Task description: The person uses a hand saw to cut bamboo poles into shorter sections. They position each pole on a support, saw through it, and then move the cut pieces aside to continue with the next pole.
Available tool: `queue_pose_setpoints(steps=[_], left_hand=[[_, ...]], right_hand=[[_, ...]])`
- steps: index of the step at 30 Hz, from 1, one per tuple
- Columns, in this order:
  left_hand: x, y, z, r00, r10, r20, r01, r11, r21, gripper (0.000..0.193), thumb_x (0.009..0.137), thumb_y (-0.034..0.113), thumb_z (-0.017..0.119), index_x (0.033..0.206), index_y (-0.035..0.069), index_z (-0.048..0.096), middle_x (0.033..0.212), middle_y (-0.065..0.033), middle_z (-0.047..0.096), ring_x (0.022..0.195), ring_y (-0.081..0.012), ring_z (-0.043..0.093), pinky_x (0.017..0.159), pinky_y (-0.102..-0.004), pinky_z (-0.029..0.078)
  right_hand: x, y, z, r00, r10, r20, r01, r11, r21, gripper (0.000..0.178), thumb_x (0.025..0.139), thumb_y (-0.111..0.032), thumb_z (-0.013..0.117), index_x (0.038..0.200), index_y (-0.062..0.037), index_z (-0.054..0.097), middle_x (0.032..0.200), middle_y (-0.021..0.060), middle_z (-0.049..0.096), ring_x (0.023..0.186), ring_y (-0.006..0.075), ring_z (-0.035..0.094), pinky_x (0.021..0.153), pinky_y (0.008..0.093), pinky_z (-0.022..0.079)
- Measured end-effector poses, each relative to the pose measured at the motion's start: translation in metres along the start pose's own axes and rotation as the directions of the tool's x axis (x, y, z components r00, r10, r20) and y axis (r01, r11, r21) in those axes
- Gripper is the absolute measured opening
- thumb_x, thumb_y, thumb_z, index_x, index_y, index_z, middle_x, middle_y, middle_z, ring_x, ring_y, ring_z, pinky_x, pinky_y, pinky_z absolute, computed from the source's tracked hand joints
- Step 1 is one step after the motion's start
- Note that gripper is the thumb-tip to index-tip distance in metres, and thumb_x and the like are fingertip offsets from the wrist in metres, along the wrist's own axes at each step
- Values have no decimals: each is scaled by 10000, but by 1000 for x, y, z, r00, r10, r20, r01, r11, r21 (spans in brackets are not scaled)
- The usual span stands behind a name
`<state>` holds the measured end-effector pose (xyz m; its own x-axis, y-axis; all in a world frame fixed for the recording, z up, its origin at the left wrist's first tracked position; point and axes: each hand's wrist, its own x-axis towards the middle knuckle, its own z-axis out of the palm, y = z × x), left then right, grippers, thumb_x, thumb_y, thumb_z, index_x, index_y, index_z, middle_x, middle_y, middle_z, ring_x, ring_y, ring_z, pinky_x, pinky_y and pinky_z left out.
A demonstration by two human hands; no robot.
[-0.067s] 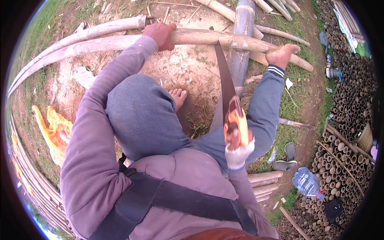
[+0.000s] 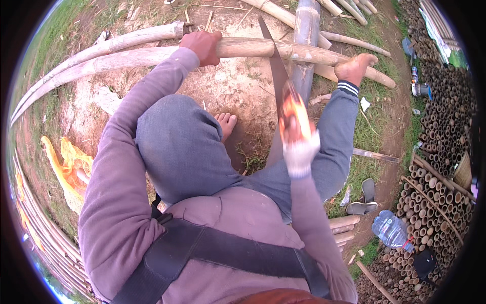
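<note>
A long pale bamboo pole [image 2: 248, 48] runs across the upper part of the view. My left hand [image 2: 203, 47] is wrapped over it, left of the saw. In my gloved right hand [image 2: 299, 147] is a hand saw [image 2: 279, 81], closed round its orange and dark handle. The blade lies across the pole near a node, its tip reaching past the far side. My bare right foot [image 2: 356, 68] presses on the pole's right part. Under the pole, beside the blade, a thick grey bamboo post [image 2: 305, 35] lies crosswise.
A second bamboo pole [image 2: 136, 38] lies at upper left. Stacked cut bamboo pieces [image 2: 430, 197] fill the right side. Nearby are a large clear plastic bottle [image 2: 391, 231] and grey shoes [image 2: 365, 198]. An orange sack [image 2: 71, 164] lies on the left, with long poles [image 2: 48, 233] below it.
My right hand has pushed the saw away from me, so more blade sticks out beyond the pole. My left hand and foot stay in place on the pole.
</note>
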<state>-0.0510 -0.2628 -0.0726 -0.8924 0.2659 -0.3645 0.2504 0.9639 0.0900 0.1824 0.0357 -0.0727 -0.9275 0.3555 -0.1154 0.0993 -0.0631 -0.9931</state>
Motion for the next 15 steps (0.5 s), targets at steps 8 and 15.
queue_pose_setpoints(steps=[8,15], left_hand=[[-27,-24,-4,994,-86,-71,88,996,19,575,797,388,808,1288,124,667,1048,-182,799,959,-369,790,892,-479,638],[-20,-14,-4,996,-92,-10,93,995,28,566,807,410,825,1262,110,672,1061,-185,796,1001,-367,785,899,-489,635]], right_hand=[[25,18,24,986,-95,138,98,995,-13,181,1059,-104,741,1164,9,646,1003,70,723,851,115,693,766,274,620],[-58,8,-36,978,-167,125,192,954,-231,220,1047,-155,744,1062,46,656,964,139,737,842,195,719,738,329,588]])
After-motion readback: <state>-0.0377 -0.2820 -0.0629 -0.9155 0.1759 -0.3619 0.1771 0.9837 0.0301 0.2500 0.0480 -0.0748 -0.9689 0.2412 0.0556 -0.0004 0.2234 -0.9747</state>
